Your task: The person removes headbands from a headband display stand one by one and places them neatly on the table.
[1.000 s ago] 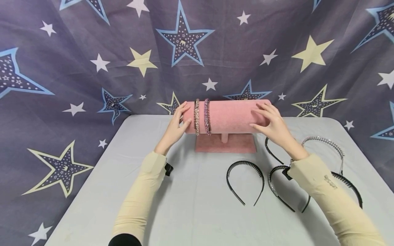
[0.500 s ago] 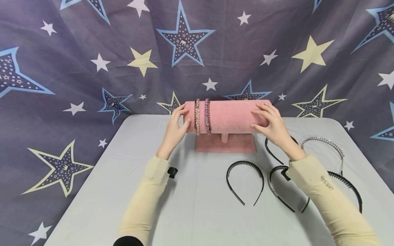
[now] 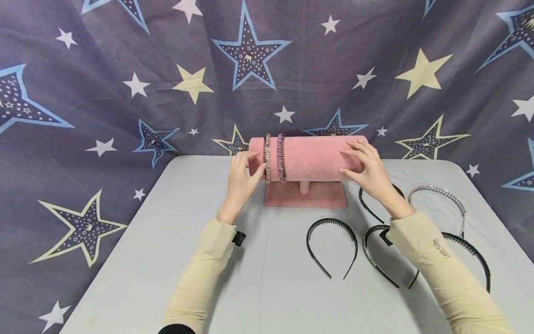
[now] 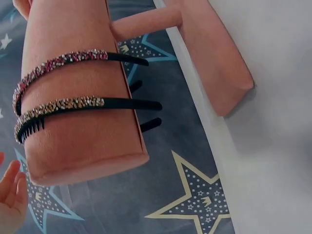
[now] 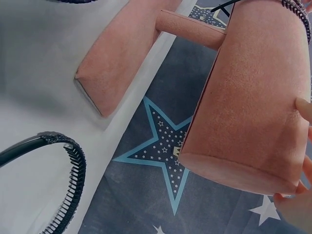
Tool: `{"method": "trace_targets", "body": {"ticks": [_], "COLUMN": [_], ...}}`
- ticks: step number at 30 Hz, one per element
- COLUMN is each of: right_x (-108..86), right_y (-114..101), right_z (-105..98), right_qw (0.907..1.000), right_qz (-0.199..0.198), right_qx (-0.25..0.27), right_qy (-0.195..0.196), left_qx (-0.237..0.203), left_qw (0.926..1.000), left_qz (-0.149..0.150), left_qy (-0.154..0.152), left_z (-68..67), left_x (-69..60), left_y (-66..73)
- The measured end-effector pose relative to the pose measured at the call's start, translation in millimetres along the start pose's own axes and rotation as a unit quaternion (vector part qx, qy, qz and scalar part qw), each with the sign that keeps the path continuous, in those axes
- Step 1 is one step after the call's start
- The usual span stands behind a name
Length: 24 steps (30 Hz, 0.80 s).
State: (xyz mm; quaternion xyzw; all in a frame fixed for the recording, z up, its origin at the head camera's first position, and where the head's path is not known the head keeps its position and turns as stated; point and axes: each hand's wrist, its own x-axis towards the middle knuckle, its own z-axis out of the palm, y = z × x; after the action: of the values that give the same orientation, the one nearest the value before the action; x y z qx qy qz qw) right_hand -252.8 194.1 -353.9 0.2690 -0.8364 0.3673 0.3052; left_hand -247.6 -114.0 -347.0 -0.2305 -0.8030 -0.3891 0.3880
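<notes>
A pink padded T-shaped display stand [image 3: 317, 157] stands at the back of the table, its roll lying crosswise. Two glittery toothed headbands sit on the roll's left part: a gold-toned headband [image 4: 73, 104] nearer the end and a pink-purple headband [image 4: 63, 59] further in. My left hand [image 3: 243, 178] is at the roll's left end, fingers spread, thumb close to the gold headband; in the left wrist view the visible fingers are apart from the roll. With thumb in front and fingers higher up, my right hand [image 3: 369, 169] holds the roll's right end.
On the white-covered table [image 3: 137, 278], a black headband [image 3: 331, 220] lies in front of the stand. Several more, including a silvery headband [image 3: 442, 189] and a black headband [image 3: 475, 248], lie around and under my right forearm. A star-patterned curtain [image 3: 308, 65] hangs behind.
My left hand has let go of the roll's left end and shifted slightly right and down, its thumb now near the gold headband. The right hand stays almost still.
</notes>
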Motion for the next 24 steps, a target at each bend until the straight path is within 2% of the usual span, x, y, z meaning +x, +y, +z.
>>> {"method": "trace_targets", "body": {"ticks": [6, 24], "right_x": [-0.7, -0.5], "right_y": [-0.5, -2.2], "right_z": [-0.2, 0.7], "right_qw": [1.0000, 0.9999], "right_qz": [0.003, 0.010], "right_qx": [-0.001, 0.004], "right_qy": [0.001, 0.006], "left_qx": [-0.011, -0.004], "left_qw": [0.9995, 0.9970], "left_qz": [-0.027, -0.076], "left_qy": [-0.011, 0.015], "left_z": [4.7, 20.6], "left_x": [-4.1, -8.2], "left_y": [3.0, 8.4]}}
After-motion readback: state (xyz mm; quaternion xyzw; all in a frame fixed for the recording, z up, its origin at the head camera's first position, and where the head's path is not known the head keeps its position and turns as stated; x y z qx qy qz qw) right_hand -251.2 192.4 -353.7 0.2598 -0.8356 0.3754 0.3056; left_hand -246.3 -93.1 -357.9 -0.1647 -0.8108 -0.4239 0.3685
